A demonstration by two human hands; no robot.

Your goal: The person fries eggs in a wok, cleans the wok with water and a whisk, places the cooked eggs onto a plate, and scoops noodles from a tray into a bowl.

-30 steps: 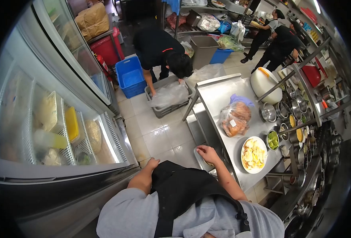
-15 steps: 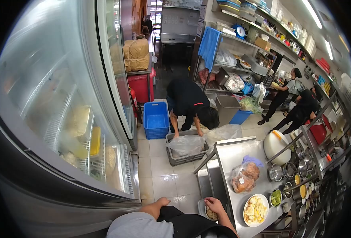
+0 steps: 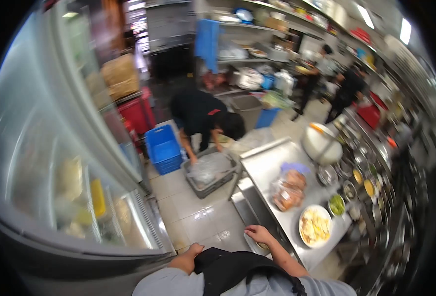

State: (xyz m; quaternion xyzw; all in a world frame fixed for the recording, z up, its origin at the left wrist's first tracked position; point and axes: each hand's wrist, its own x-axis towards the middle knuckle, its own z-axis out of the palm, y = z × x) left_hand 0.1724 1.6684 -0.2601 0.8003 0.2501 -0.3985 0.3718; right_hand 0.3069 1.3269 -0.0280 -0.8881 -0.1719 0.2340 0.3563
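Note:
My left hand [image 3: 195, 249] hangs by my side near the refrigerator, fingers curled in, with no item visible in it. To the right, my right hand [image 3: 258, 234] is raised beside the steel table with its fingers drawn together. Whether something small is between them I cannot tell. Just below that hand is a small container [image 3: 250, 242], mostly hidden by my hand and forearm; its contents are not clear. On the steel table [image 3: 262, 165] stand a white bowl of pale and yellow pieces [image 3: 316, 226], a bagged brown food item [image 3: 291, 190] and a small bowl of green pieces [image 3: 336, 204].
The glass-fronted refrigerator [image 3: 45, 148] fills my left side. Ahead, a person in black [image 3: 198, 111] bends over a grey crate [image 3: 210, 186] beside blue crates [image 3: 163, 148]. A large white pot [image 3: 321, 144] stands at the table's far end. Two people work at the back right.
My view has turned right and blurred, so the scene shifts left. My right hand has lifted from the small container. The person ahead still bends over the grey crate.

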